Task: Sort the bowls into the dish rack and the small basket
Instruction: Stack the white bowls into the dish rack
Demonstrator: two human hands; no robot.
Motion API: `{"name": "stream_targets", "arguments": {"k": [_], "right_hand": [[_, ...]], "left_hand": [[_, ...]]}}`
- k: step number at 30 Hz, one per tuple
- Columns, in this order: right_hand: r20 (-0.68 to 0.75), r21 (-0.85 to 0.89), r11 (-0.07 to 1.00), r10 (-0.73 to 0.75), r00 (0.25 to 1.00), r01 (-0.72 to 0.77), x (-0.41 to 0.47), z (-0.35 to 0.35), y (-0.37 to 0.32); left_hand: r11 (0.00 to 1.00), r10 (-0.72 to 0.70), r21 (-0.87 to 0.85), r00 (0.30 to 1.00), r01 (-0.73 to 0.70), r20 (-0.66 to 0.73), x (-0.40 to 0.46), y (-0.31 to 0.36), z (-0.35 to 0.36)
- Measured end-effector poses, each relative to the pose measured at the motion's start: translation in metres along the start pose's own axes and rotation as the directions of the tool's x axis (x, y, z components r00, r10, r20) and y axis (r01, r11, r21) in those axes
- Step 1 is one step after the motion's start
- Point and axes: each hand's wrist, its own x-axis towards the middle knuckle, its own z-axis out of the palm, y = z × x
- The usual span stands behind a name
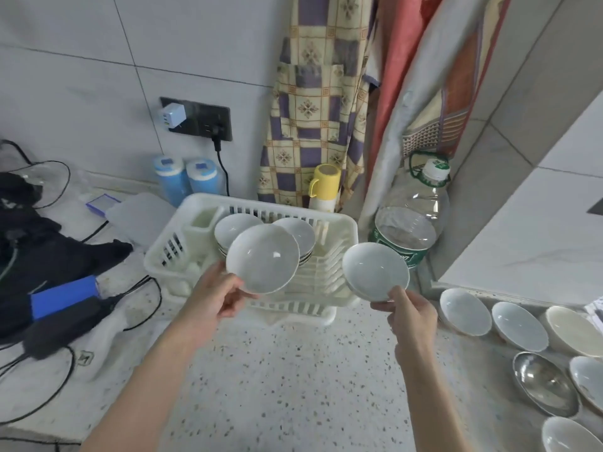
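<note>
My left hand (218,296) pinches rim of white bowl (263,258) above dish rack (329,290); right hand (411,313) pinches second bowl (375,271) just beside rack. Glazed ceramic, I judge: stiff, slick, chippable, moderately light. Rim grip best, thumb inside. More bowls (465,310) wait on bench (293,380), right.

Your bowls (263,258) are pale grey-white, the rack (339,223) cream, the desk (287,370) speckled white; behind hang a purple-and-yellow checked cloth (313,102) and a yellow cup (324,181).
</note>
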Motion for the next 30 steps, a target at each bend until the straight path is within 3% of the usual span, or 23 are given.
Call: {"name": "stream_targets", "arguments": {"k": [6, 13, 19, 30], "right_hand": [[0.23, -0.07, 0.993, -0.078, 0.97, 0.097, -0.012, 0.071, -0.006], [0.426, -0.185, 0.979, 0.002, 0.905, 0.085, -0.013, 0.132, -0.004], [0.426, -0.393, 0.905, 0.021, 0.905, 0.164, -0.011, 0.158, 0.007], [0.441, -0.342, 0.94, 0.157, 0.884, 0.004, 0.001, 0.173, 0.012]], "left_hand": [[0.993, 0.065, 0.109, 0.978, -0.044, -0.196, 0.023, 0.02, -0.055], [0.978, 0.186, 0.155, 0.926, -0.141, -0.327, 0.058, 0.021, -0.084], [0.97, 0.22, 0.179, 0.902, -0.163, -0.372, 0.08, 0.001, -0.086], [0.943, 0.296, 0.276, 0.846, -0.185, -0.444, 0.091, -0.008, -0.084]]}}
